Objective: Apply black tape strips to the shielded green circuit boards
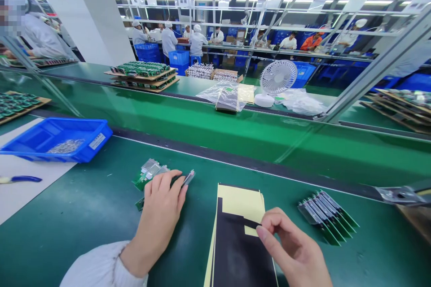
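Observation:
My left hand (160, 210) is closed around a small circuit board (189, 176), whose silvery edge shows between thumb and fingers. Beside and partly behind that hand lie more green circuit boards (150, 169) with silvery screens or modules on them. Between thumb and forefinger, my right hand (294, 246) pinches the end of a thin black strip (251, 223). The strip's other end meets the black sheet (240, 255) on a stack of pale yellow backing paper (240, 196). Right of the stack, several circuit boards (328, 216) stand on edge in a row.
A blue tray (97, 131) with small metal parts sits at the left, near a blue-handled tool (26, 179) on white paper. Behind the green ledge stand a white fan (278, 76), plastic bags (303, 100) and stacked boards (143, 69). Co-workers in white sit farther back.

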Tool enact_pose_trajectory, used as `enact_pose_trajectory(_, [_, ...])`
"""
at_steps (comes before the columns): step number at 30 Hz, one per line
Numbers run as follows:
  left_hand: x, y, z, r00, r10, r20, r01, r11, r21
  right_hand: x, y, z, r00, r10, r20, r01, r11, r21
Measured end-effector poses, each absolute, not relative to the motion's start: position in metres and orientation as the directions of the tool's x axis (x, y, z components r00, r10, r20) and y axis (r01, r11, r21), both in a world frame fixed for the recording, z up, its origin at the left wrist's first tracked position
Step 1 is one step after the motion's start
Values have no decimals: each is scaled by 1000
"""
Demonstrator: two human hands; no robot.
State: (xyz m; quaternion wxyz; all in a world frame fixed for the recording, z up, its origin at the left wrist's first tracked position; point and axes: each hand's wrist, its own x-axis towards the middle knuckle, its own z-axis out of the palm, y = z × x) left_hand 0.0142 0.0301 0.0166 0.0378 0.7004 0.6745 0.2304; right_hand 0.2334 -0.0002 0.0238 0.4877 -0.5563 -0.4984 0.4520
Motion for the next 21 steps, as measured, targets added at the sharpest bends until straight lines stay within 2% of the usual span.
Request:
enact_pose_trajectory(1, [19,28,21,-8,971,240,894,-101,436,234,-1,24,100,994,-41,66,-47,-997])
enact_pose_trajectory(3, [31,23,31,26,997,68,701,-67,710,234,-2,24,93,991,-95,-47,-91,-995])
enact_pose_trajectory(4, [38,20,35,66,996,-64,495,23,868,234,-2,24,75,990,-122,-102,-114,-988])
enact_pose_trajectory(5, [45,17,39,121,975,-187,250,153,956,234,-3,23,51,988,-145,-151,-136,-979])
enact_pose_trajectory(7, [58,11,42,222,915,-337,-135,371,919,233,-4,23,21,984,-179,-228,-170,-959])
enact_pose_trajectory(8, [63,9,43,241,899,-365,-218,416,883,232,-5,24,24,981,-192,-258,-180,-949])
enact_pose_trajectory(10, [69,6,43,258,890,-376,-247,437,865,230,-8,25,50,975,-218,-307,-193,-932])
enact_pose_trajectory(21, [69,5,39,316,904,-288,-107,336,936,226,-14,23,14,963,-268,-373,-244,-895])
